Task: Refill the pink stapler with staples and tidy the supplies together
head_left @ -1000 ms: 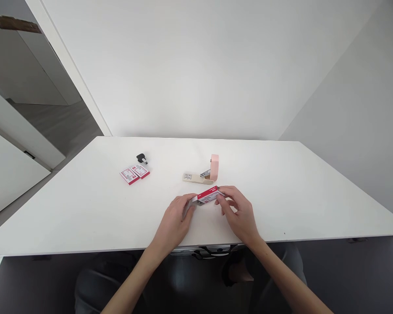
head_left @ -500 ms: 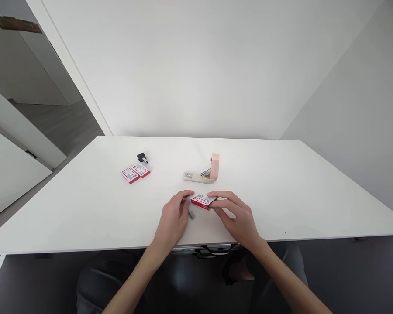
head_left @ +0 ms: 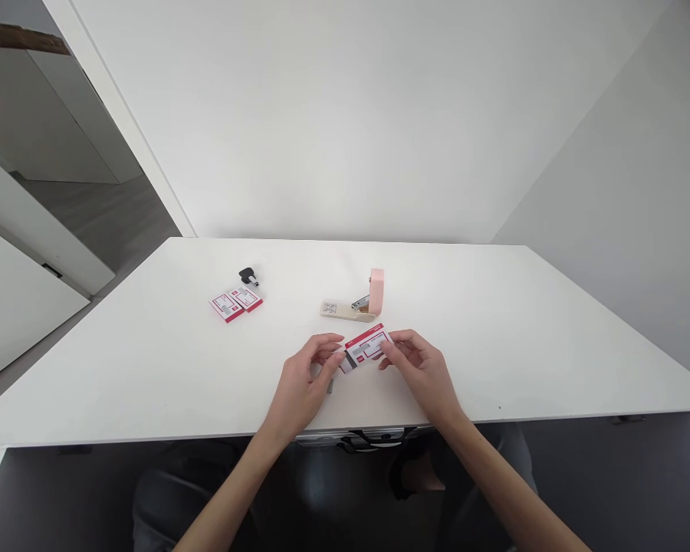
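Between my hands, above the white tabletop, is a small red-and-white staple box (head_left: 368, 345), tilted so its printed face shows. My left hand (head_left: 306, 379) pinches its left end. At the right end, my right hand (head_left: 422, 376) has its thumb on the face and its fingers behind. A small grey piece, seemingly a strip of staples (head_left: 330, 386), lies on the table beside my left thumb and is partly hidden. Just beyond the box, a stapler (head_left: 376, 293) stands opened, its pink top upright and its cream base flat.
Two more red-and-white boxes (head_left: 226, 307) lie side by side at the left of the table (head_left: 120, 368). Behind them is a black-headed staple remover or similar small tool (head_left: 248, 276). A white wall (head_left: 333, 123) rises along the table's back edge.
The box has been turned up, so its broad printed face now points toward me. My right thumb has moved onto that face. The stapler and the other boxes have stayed put.
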The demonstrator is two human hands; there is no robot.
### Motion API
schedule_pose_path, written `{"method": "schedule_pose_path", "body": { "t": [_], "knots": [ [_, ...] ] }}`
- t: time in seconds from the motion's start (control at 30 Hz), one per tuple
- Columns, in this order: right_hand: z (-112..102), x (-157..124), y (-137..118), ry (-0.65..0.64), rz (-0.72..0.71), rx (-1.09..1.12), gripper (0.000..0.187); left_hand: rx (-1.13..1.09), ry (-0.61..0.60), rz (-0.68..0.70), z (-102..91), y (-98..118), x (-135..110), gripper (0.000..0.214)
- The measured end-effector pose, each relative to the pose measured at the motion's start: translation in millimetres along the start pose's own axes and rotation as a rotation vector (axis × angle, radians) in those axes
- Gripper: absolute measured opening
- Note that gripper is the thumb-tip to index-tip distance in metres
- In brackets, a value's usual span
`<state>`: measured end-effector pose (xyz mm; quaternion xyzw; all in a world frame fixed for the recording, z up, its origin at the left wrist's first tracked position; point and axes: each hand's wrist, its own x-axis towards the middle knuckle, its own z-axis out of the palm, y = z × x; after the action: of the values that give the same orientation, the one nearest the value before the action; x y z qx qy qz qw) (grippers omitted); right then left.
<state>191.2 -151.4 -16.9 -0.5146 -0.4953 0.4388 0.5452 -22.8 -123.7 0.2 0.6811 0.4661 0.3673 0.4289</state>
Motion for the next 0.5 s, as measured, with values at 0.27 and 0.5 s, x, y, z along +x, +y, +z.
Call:
{"method": "schedule_pose_path", "body": {
  "t": [0.27, 0.5],
  "knots": [
    [-5.5, 2.5, 7.3, -0.025, 0.065, 0.129, 0.035, 0.009, -0.097, -0.006, 1.3, 2.0, -1.8, 0.031],
    [-4.8, 1.6, 2.8, -0.069, 0.050, 0.215, 0.033, -0.015, -0.123, -0.020, -0.4, 4.0, -1.8, 0.029]
  ]
}}
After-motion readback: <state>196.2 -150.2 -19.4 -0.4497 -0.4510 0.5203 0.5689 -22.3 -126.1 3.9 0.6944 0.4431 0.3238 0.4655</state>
